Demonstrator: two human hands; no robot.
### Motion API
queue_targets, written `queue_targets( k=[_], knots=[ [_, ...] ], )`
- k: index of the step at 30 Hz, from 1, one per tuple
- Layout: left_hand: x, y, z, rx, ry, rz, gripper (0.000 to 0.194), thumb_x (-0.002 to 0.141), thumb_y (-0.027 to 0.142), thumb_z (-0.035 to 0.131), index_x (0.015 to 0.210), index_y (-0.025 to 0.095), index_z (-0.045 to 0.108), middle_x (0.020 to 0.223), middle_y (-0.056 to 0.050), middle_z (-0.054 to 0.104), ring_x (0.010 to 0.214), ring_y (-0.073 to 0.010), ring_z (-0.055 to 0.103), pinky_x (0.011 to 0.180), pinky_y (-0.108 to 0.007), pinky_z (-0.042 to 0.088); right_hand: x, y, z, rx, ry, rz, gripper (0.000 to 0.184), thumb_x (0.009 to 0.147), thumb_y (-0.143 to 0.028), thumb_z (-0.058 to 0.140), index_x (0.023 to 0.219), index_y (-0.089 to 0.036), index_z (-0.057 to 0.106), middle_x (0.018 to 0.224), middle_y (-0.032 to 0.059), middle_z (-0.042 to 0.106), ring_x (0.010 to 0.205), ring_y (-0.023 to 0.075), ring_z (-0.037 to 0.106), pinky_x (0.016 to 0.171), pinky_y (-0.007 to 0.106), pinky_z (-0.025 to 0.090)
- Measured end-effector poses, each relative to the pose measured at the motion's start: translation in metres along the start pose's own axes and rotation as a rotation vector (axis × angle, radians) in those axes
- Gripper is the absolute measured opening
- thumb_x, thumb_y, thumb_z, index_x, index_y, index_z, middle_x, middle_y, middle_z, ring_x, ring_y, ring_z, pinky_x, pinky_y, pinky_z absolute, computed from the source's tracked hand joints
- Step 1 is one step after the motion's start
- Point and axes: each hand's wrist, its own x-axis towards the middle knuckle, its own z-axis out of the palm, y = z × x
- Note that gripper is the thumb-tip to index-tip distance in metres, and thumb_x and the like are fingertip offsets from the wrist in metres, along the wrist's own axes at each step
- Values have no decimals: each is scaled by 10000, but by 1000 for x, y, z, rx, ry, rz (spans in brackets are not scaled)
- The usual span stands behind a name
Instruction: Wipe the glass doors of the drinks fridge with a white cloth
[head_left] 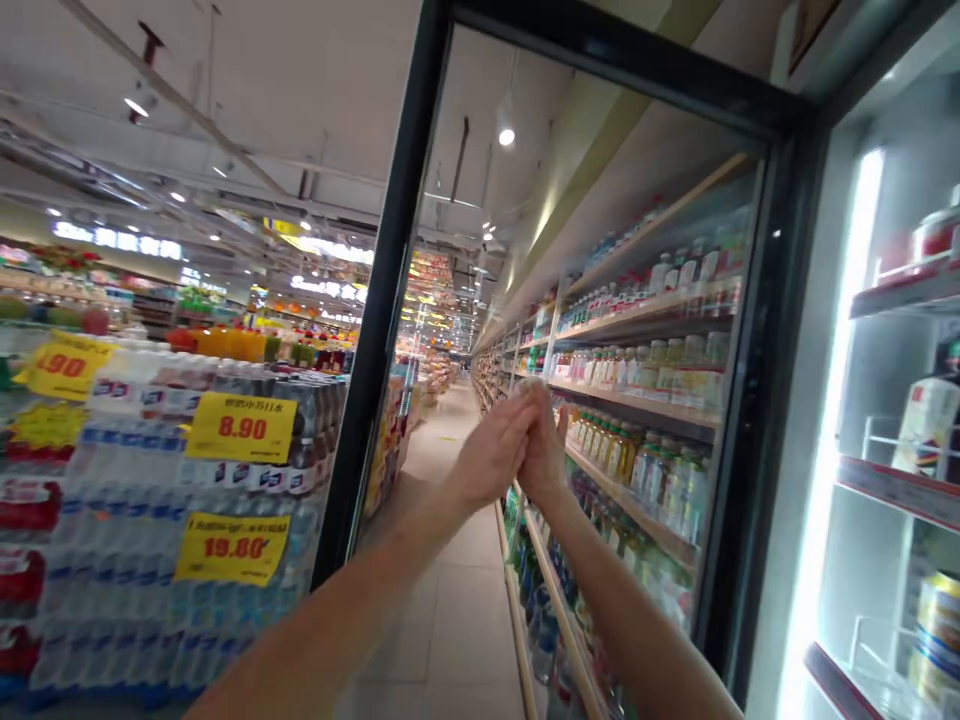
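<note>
Both my arms reach forward to the glass door (480,230), which stands open in its black frame. My left hand (491,450) and my right hand (544,455) meet in front of the pane, their fingers pressed together and overlapping. A small pale patch shows at the fingertips; whether it is a cloth, a tissue or a reflection I cannot tell. What the fingers hold, if anything, is hidden. Contact with the glass cannot be made out for certain. Shelves of bottled drinks (667,365) show in the pane behind the hands.
At right is the lit cooler with a bottle (930,425) and a yellow can (937,630) on its shelves. Stacked water bottles (112,570) with yellow price signs (240,428) stand left of the door frame (375,330). A tiled floor (465,620) lies below.
</note>
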Motion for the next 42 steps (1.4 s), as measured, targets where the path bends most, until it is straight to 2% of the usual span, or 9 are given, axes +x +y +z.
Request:
queue_targets(
  k=[3,8,12,16,18,25,30,37,42],
  knots=[
    [22,23,14,-140,-20,-54,460,902,212,278,1350,108,283,1389,-127,396,1314,-113,304,1061,-289,338,7,19,-10,8,-33,-24,667,865,-283,325,1426,-116,6,1441,181,290,1353,213,235,1088,491,167],
    [29,43,39,41,-29,-100,532,868,325,393,1330,69,327,1437,-173,284,1353,-232,215,1070,-404,327,-6,76,-33,-156,-8,50,683,850,-421,369,1427,-167,107,1471,184,208,1358,280,205,1043,576,167],
    [49,0,21,243,-70,24,520,853,229,384,1353,109,305,1449,-118,284,1366,-221,156,1110,-429,241,-7,94,-37,-244,68,243,583,888,-365,293,1420,-161,173,1468,168,233,1355,270,213,1040,572,179],
    [88,-63,-24,338,77,-215,525,838,184,388,1345,74,303,1461,-156,241,1379,-239,72,1129,-464,146,2,89,-37,-250,40,250,598,883,-381,315,1422,-167,170,1462,161,253,1363,288,184,1032,595,184],
    [95,-64,-27,323,37,-139,480,841,182,390,1304,58,364,1446,-167,272,1377,-240,91,1130,-426,168,7,86,-38,-247,35,268,592,885,-370,318,1425,-188,160,1464,151,255,1367,290,172,1028,606,185],
    [89,-14,18,248,-150,280,413,878,209,359,1283,154,420,1412,-61,375,1349,-197,229,1125,-354,211,11,84,-37,-246,42,272,578,886,-354,317,1422,-195,172,1471,142,242,1369,280,172,1037,590,183],
    [120,-48,9,304,47,-178,487,892,189,276,1364,67,268,1448,-161,270,1370,-251,144,1118,-486,168,9,84,-30,-251,57,272,580,878,-331,321,1423,-197,174,1467,144,250,1362,284,193,1031,591,189],
    [112,-4,48,213,-209,404,457,881,197,356,1338,190,356,1431,-39,345,1346,-164,238,1113,-351,239,3,88,-23,-278,68,234,562,890,-343,312,1413,-162,212,1448,151,294,1362,272,198,1048,555,190],
    [144,-27,42,280,-13,-101,481,891,170,259,1363,81,290,1450,-147,274,1369,-244,149,1123,-484,150,1,87,-24,-268,64,227,569,883,-332,320,1412,-152,214,1441,166,300,1353,283,219,1040,562,200]
  ],
)
